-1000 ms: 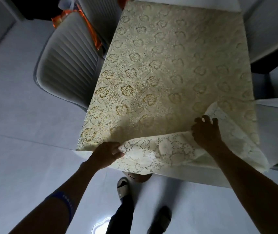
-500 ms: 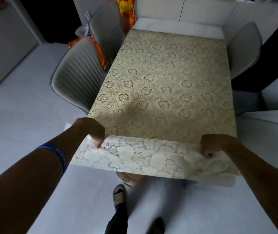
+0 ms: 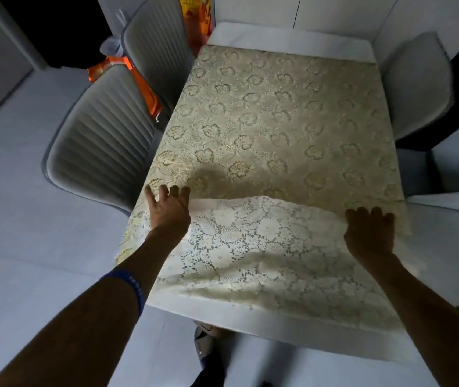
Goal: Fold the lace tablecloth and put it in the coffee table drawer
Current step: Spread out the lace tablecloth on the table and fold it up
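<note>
The cream lace tablecloth (image 3: 273,121), patterned with flowers, covers a white table (image 3: 289,34). Its near end is turned back over itself as a paler flap (image 3: 250,241) with the underside up. My left hand (image 3: 167,213) holds the flap's left corner, fingers spread over the edge near the table's left side. My right hand (image 3: 369,233) holds the right corner. The flap's edge sags slightly between my hands. No coffee table or drawer is in view.
Two grey ribbed chairs (image 3: 97,141) stand along the table's left side, with an orange bag (image 3: 141,82) between them. Another grey chair (image 3: 415,88) sits at the right. A pale seat (image 3: 451,219) adjoins the right edge. My feet (image 3: 206,342) show under the table's near edge.
Both hands have carried the near edge of the cloth farther up the table, widening the folded flap. My fingers have spread out, and the view has tilted up.
</note>
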### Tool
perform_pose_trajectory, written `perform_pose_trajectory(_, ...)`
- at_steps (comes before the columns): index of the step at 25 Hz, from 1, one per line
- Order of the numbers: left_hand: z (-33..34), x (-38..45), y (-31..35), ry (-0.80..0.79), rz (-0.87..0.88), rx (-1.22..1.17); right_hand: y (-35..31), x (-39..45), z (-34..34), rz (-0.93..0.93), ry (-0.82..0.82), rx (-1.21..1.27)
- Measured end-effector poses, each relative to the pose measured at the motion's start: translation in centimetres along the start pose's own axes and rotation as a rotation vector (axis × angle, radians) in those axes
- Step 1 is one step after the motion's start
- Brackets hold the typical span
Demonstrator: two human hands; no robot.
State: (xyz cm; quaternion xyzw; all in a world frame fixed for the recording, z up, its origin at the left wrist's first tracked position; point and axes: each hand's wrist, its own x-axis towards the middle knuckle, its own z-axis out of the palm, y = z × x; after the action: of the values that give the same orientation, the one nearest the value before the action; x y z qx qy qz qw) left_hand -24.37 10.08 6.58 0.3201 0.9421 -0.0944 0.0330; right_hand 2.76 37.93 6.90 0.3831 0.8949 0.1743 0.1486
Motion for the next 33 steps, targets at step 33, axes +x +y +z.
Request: perform_pose_trajectory(33,6.2,-1.3,-15.4,-0.040,-0.418,-1.500,-24.3,9.9,-4.9,-0.285,-0.014,0.707)
